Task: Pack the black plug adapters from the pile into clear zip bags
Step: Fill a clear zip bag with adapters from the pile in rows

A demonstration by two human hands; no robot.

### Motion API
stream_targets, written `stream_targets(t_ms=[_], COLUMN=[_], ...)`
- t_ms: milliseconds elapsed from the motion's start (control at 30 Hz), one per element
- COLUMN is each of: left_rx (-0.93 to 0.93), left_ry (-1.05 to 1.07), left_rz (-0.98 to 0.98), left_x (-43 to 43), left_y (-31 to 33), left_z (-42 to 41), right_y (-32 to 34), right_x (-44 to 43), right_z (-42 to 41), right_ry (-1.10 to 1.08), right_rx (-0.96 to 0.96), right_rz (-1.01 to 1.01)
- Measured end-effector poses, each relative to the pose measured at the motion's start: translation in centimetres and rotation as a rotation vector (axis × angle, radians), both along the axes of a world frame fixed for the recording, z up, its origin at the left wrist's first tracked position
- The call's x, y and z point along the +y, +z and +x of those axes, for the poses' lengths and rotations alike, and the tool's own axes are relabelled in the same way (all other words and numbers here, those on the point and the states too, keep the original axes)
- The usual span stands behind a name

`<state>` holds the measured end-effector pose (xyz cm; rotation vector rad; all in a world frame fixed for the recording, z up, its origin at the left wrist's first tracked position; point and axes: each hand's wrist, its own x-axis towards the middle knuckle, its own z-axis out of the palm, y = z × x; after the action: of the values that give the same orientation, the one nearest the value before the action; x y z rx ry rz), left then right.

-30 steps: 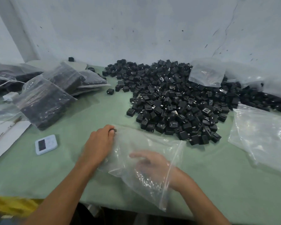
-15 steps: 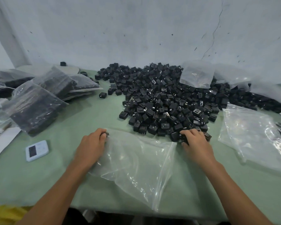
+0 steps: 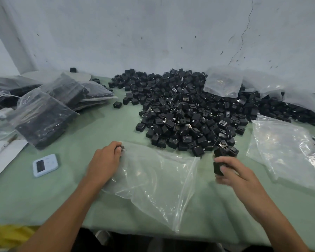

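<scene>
The left hand lies on the pale green cloth-covered surface with its fingers curled, pinching the far left corner of a large clear plastic zip bag. The bag spreads flat from that hand toward the right hand and the near edge of the surface. The right hand is just beyond the bag's right edge, fingers and thumb closed round a small black cube-shaped plug adapter; whether it grips more than one I cannot tell. Directly ahead of the right hand, and nearly touching it, begins the big loose pile of black plug adapters, which runs back to the wall. To the right of the right hand lies a stack of empty clear bags. Left of the left hand sits a small white and blue digital timer, and farther left and ahead are clear bags filled with black adapters.
</scene>
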<state>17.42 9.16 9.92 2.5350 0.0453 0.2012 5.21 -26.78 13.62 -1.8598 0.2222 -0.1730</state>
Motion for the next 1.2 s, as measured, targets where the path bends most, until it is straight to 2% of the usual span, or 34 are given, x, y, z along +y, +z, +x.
stream_targets(t_ms=[67,100,133,267,333,400,533,600,733,800,933,1000,1100,1200], left_rx=[-0.006,-0.005,-0.005,0.0,0.006,0.011,0.008,0.008,0.019,0.02,0.0,-0.009,-0.006,-0.004], left_ry=[-0.002,-0.001,0.001,0.004,0.001,0.0,0.003,0.008,0.01,0.008,0.009,0.007,0.006,0.005], left_rz=[0.005,0.007,0.009,0.013,0.009,0.004,-0.013,-0.017,-0.001,0.011,0.029,0.037,0.038,0.033], left_x=[0.0,0.0,0.0,-0.1,-0.1,-0.1,-0.1,-0.1,-0.2,-0.2,-0.2,-0.2,-0.2,-0.2], left_y=[0.0,0.0,0.0,-0.1,-0.1,0.0,0.2,0.1,0.1,0.1,0.0,-0.1,-0.1,0.0], left_z=[0.0,0.1,0.1,0.0,-0.1,-0.1,-0.2,-0.2,-0.2,-0.1,-0.1,0.0,0.1,0.1], right_y=[0.9,1.0,0.8,-0.7,-0.9,-1.0,-1.5,-1.9,-1.5,-1.6,-3.0,-3.8,-4.5,-5.3], right_x=[1.0,1.8,2.6,6.5,8.4,9.8,12.4,14.1,18.0,19.6,22.5,23.2,22.6,22.4], right_z=[-2.9,-4.0,-4.8,-4.8,-3.6,-2.0,2.5,5.1,9.0,10.5,11.6,11.4,11.5,12.1], right_ry=[0.105,0.151,0.171,0.113,0.144,0.18,0.27,0.256,0.394,0.365,0.242,0.216,0.21,0.207], right_rx=[0.042,0.072,0.101,0.204,0.2,0.205,0.341,0.36,0.349,0.318,0.089,0.001,-0.121,-0.177], right_rz=[0.411,0.534,0.577,0.408,0.413,0.519,0.858,0.928,0.764,0.653,0.206,0.124,-0.175,-0.263])
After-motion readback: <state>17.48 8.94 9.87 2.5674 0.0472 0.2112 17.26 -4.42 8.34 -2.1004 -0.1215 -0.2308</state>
